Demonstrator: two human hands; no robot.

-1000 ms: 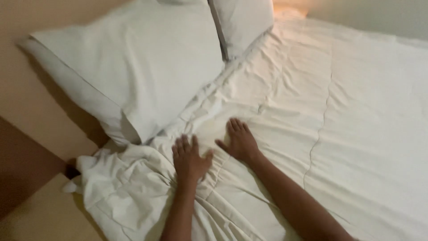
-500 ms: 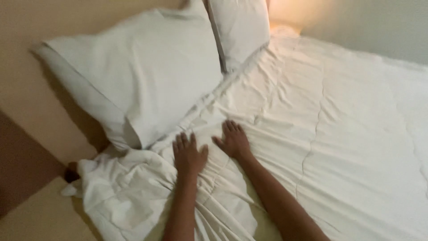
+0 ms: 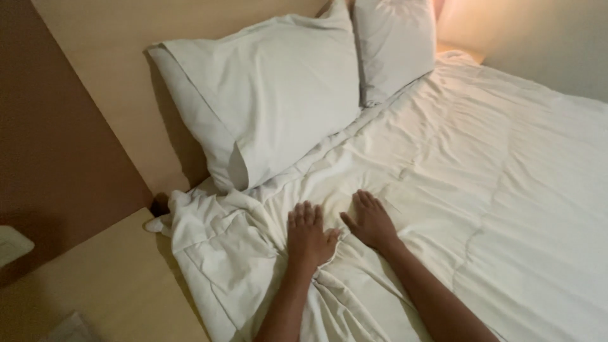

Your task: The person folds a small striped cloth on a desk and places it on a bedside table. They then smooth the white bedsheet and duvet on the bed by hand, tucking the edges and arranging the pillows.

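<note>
Both hands, left hand (image 3: 308, 235) and right hand (image 3: 370, 220), press flat on the white duvet (image 3: 456, 190) (fingers spread, gripping nothing). Smoothing likely works best stroking outward toward the rumpled lower-left corner.

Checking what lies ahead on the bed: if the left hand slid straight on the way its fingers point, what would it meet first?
Probably the nearer pillow: the left hand lies flat on the rumpled white duvet, fingers pointing toward that pillow's lower edge.

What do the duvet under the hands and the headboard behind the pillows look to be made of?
Duvet: white woven fabric, probably cotton, matte, creased and bunched by the left hand and right hand; stitched seams suggest padding. Headboard: smooth tan panel, likely laminate or wood, with faint sheen.
</note>
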